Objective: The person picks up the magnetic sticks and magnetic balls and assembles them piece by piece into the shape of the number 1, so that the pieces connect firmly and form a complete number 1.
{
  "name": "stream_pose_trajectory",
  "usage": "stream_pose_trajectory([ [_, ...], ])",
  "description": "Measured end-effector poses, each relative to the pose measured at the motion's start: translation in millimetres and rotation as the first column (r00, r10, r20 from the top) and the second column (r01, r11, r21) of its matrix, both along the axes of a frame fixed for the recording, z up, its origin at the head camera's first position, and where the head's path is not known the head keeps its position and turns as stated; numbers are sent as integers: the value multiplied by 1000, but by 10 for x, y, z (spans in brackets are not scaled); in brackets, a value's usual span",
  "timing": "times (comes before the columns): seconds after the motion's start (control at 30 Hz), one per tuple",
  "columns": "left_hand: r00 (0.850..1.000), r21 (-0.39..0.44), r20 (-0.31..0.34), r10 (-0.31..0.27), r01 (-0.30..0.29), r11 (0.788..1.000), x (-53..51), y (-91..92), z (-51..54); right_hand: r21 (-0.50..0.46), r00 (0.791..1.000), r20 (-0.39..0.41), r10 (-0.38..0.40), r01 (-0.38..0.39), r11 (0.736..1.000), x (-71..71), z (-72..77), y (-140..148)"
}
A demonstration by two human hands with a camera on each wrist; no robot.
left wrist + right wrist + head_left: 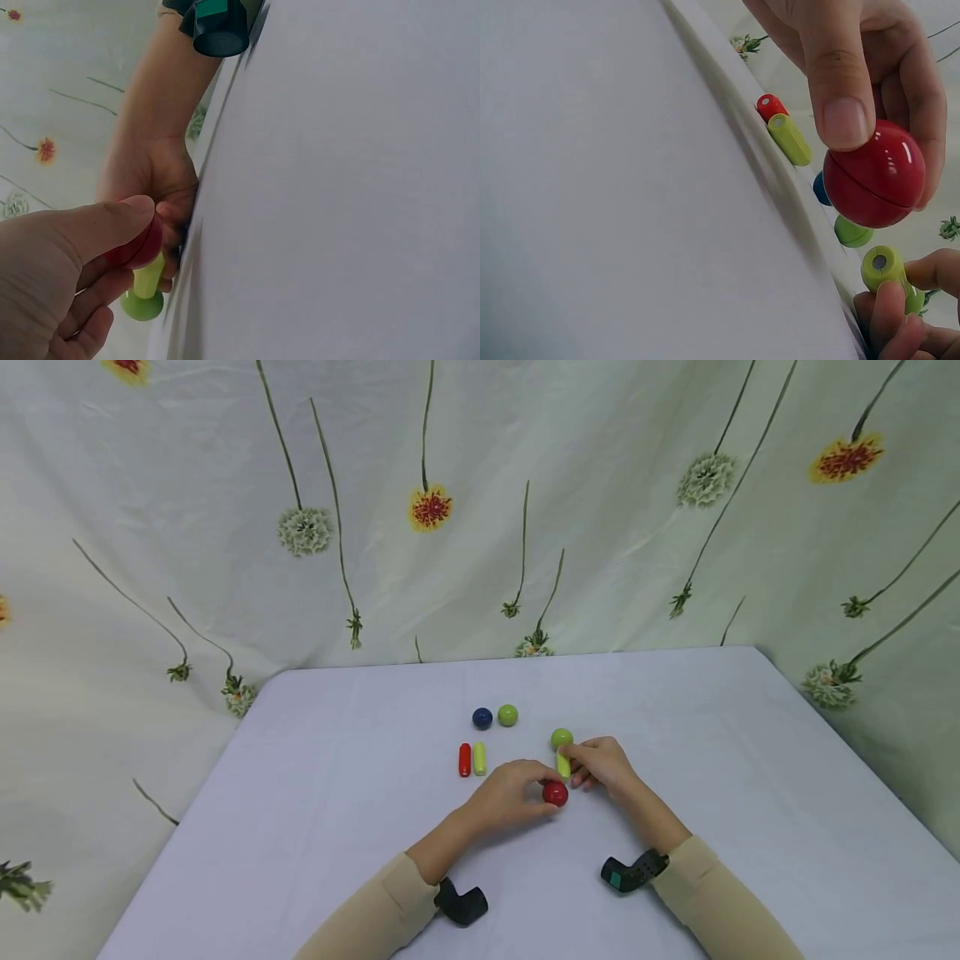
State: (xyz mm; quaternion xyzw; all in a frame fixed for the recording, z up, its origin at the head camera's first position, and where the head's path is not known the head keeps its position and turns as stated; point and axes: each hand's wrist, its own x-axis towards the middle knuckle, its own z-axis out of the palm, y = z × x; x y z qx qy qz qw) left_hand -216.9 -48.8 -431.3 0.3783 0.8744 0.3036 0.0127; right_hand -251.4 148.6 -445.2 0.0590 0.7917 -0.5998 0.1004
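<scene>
My left hand (512, 795) pinches a glossy red ball (874, 176) between thumb and fingers, just above the table. Across from it, my right hand (604, 765) pinches a short yellow-green rod (563, 766) between its thumb and fingers. A silvery disc shows on the rod's near end in the right wrist view. At the rod's far end, a green ball (562, 739) appears to touch it. The red ball is close to the rod's near end; in the right wrist view a gap shows between them.
Left of the hands, a red rod (465, 760) and another yellow-green rod (480, 758) lie side by side on the white-covered table (337, 827). Behind them sit a dark blue ball (482, 718) and a second green ball (507, 715). A flowered cloth (480, 585) hangs beyond the table.
</scene>
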Motion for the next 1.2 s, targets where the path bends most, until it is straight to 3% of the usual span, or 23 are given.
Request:
stream_pose_trajectory([
  [0.27, 994, 5, -74, -79, 80, 997, 44, 27, -58, -7, 1000, 12, 1, 0, 1000, 6, 7, 1],
  [0.47, 976, -3, -169, -136, 138, 990, 15, 44, -134, -19, 1000, 9, 7, -7, 1000, 16, 10, 3],
  [0.6, 965, 23, -221, -143, 152, 988, -5, 52, -162, -14, 1000, 14, -2, 2, 1000, 16, 15, -2],
  [0.73, 969, 65, -237, -74, 92, 994, -1, 45, -206, -11, 1000, 17, -6, 6, 1000, 16, 18, -5],
  [0.93, 982, 152, -173, 77, -50, 987, 22, 32, -263, -1, 1000, 14, -6, 6, 1000, 15, 17, -8],
  [1.2, 973, 169, -185, 139, -108, 980, 37, 115, -287, -9, 1000, 8, -11, 11, 1000, 5, 6, -1],
])
